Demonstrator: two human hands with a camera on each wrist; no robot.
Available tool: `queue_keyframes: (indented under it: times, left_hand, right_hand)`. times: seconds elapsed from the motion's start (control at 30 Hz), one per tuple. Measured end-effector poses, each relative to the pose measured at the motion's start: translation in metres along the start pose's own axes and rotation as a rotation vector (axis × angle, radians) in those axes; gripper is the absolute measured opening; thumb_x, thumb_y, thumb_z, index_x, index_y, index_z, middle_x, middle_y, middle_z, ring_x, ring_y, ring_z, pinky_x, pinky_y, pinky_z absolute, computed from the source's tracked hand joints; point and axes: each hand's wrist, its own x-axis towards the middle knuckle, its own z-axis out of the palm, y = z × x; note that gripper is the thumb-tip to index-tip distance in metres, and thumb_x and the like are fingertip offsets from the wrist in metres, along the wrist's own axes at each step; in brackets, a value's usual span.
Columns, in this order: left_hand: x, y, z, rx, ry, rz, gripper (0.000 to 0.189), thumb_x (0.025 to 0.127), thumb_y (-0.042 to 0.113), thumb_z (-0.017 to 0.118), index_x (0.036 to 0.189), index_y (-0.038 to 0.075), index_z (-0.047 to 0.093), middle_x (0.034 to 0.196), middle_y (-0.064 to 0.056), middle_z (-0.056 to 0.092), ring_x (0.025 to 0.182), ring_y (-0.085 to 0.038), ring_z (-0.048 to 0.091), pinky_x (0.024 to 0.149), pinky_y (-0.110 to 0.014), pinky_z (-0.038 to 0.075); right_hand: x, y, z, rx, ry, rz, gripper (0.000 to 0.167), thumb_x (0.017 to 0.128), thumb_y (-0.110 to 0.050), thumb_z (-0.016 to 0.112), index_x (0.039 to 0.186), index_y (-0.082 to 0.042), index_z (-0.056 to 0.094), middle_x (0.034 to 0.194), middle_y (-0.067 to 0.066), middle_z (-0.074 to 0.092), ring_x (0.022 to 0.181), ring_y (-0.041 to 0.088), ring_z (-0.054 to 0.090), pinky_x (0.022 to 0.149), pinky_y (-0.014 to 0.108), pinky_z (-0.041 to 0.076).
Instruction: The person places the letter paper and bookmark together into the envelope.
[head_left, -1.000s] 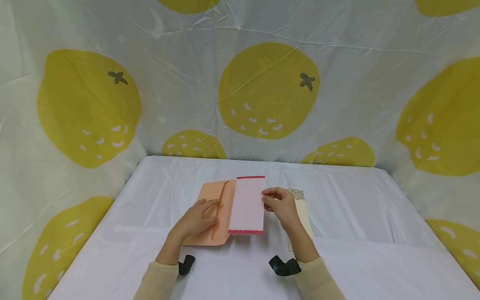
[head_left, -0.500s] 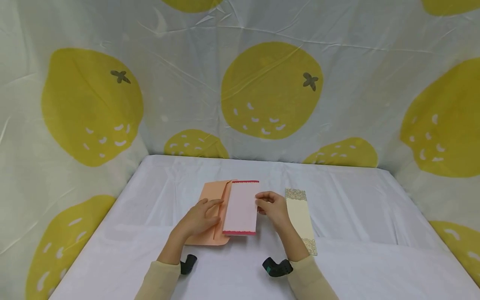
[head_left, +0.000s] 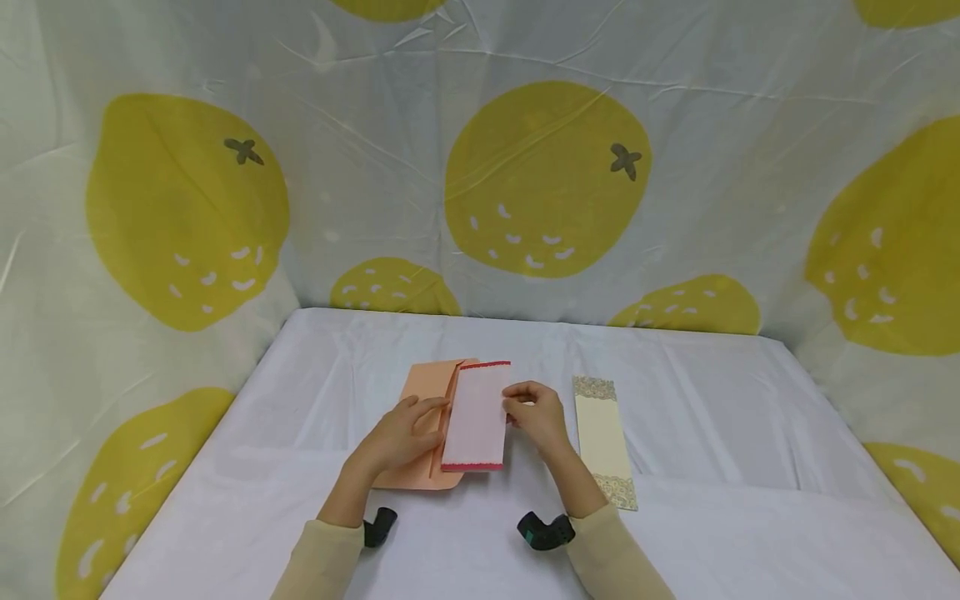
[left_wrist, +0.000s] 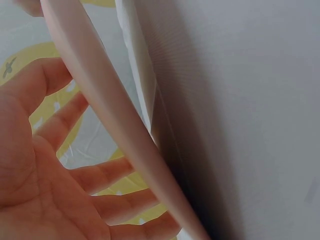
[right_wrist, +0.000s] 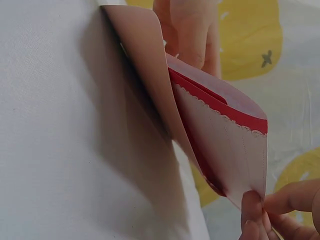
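A peach envelope (head_left: 429,382) lies tilted on the white cloth, its long opening facing right. My left hand (head_left: 399,437) rests on it; in the left wrist view those fingers (left_wrist: 105,175) are spread, tips touching the paper. A pale pink folded card (head_left: 477,417) with red scalloped bands overlaps the opening. My right hand (head_left: 538,417) pinches its right edge between thumb and fingers, as the right wrist view of the card (right_wrist: 230,155) also shows. The card's left edge is hidden at the envelope's mouth (right_wrist: 172,120).
A cream card (head_left: 603,433) with patterned gold ends lies on the table to the right. Black devices are strapped at both wrists, one of them the right wrist device (head_left: 546,531). A lemon-print curtain (head_left: 360,167) hangs behind and around the table (head_left: 712,400).
My right hand has moved left with the pink card, which now overlaps more of the envelope. The cream card has come into fuller view. My left hand has stayed on the envelope.
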Motion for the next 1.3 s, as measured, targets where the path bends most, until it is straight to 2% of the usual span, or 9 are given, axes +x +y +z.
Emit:
queue_keyframes:
  times: [0.33,0.7,0.87,1.0,1.3]
  left_hand:
    - [0.000,0.000,0.000,-0.001,0.003,0.003,0.051,0.089,0.023,0.066,0.139,0.020,0.055,0.146,-0.028,0.038,0.134,-0.048,0.035,0.101,-0.065,0.033]
    - [0.001,-0.003,0.002,-0.004,0.002,-0.005,0.052,0.089,0.023,0.066,0.140,0.023,0.055,0.147,-0.028,0.037,0.133,-0.048,0.036,0.101,-0.064,0.033]
    - [0.000,-0.003,0.003,-0.009,0.005,-0.013,0.051,0.089,0.023,0.066,0.139,0.023,0.056,0.147,-0.029,0.036,0.133,-0.049,0.036,0.101,-0.065,0.033]
    - [-0.001,-0.002,0.002,-0.013,0.007,-0.019,0.051,0.089,0.024,0.067,0.139,0.023,0.056,0.147,-0.029,0.036,0.133,-0.050,0.036,0.100,-0.067,0.032]
    - [0.000,-0.001,0.002,-0.010,0.005,-0.027,0.052,0.089,0.025,0.067,0.139,0.024,0.055,0.147,-0.028,0.036,0.132,-0.050,0.037,0.099,-0.067,0.033]
  right_hand:
    - [0.000,0.000,0.012,-0.061,-0.008,-0.050,0.013,0.084,0.000,0.061,0.094,0.004,0.069,0.080,0.010,0.064,0.059,0.018,0.065,0.057,0.026,0.052]
    - [-0.001,-0.003,0.024,-0.093,-0.008,-0.028,0.013,0.084,-0.001,0.062,0.094,0.002,0.069,0.079,0.009,0.063,0.062,0.022,0.066,0.056,0.025,0.051]
    - [-0.001,-0.004,0.031,-0.121,-0.010,-0.047,0.011,0.084,-0.001,0.063,0.093,0.001,0.069,0.078,0.008,0.063,0.059,0.017,0.062,0.055,0.025,0.051]
    - [-0.002,-0.005,0.037,-0.118,-0.033,-0.049,0.011,0.084,0.001,0.063,0.093,0.002,0.068,0.077,0.008,0.063,0.055,0.012,0.059,0.053,0.026,0.052]
    - [-0.004,-0.009,0.046,-0.070,-0.069,-0.021,0.010,0.084,0.005,0.062,0.094,0.005,0.065,0.078,0.011,0.062,0.052,0.011,0.059,0.052,0.027,0.054]
